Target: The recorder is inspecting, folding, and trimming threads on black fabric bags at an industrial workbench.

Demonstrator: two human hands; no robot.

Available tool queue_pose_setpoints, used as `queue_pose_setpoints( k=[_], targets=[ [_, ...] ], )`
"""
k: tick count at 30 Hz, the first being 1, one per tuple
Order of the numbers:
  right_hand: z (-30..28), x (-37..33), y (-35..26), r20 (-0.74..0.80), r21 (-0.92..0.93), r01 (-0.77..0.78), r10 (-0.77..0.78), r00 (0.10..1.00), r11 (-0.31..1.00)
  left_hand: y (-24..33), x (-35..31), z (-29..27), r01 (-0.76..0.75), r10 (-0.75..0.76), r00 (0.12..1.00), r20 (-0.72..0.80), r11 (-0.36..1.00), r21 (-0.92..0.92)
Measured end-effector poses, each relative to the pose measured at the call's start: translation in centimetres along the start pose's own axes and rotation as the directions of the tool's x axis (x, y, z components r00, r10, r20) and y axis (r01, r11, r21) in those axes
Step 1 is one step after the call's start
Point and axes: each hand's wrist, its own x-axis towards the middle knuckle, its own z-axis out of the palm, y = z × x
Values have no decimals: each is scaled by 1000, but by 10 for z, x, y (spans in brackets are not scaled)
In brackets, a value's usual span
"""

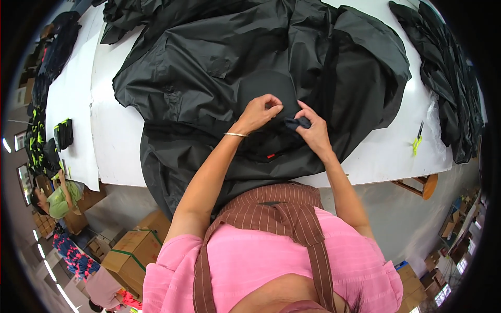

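A large black garment (193, 57) of thin, slightly shiny fabric lies crumpled across the table in front of me. Above its middle, my left hand (257, 112) is closed in a pinch beside a smooth, rounded dark panel (266, 86); whatever sits between those fingertips is too small to make out. Close by on the right, my right hand (316, 133) grips a small bunched dark cloth (295, 123), its index finger reaching to the panel's edge. A little red tag (270, 156) shows on the fabric below both hands.
The white table (120, 151) carries more black garments (449, 78) at the right, near a small cutting tool with yellow-green handles (417, 145) and clear plastic. A wooden stool (429, 187) stands under the right edge. Cardboard boxes (133, 255) and a person in green (63, 202) are at the left.
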Motion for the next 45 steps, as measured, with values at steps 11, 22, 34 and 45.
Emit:
queue_pose_setpoints(
  k=[11, 22, 34, 45],
  targets=[
    [-13, 5, -3, 140, 229, -75, 44, 989, 971, -9, 11, 29, -15, 33, 997, -68, 968, 252],
    [-51, 24, 10, 86, -468, -111, 170, 982, 877, 17, 29, 62, 122, 89, 963, -256, 701, 703],
    [-47, 8, -6, 63, -564, -119, 186, 981, 818, 23, 66, 61, 143, 14, 983, -184, 572, 808],
    [-56, 17, 0, 121, -389, -129, 189, 974, 912, 19, 84, 55, 288, -171, 958, -232, 555, 781]
  ],
)
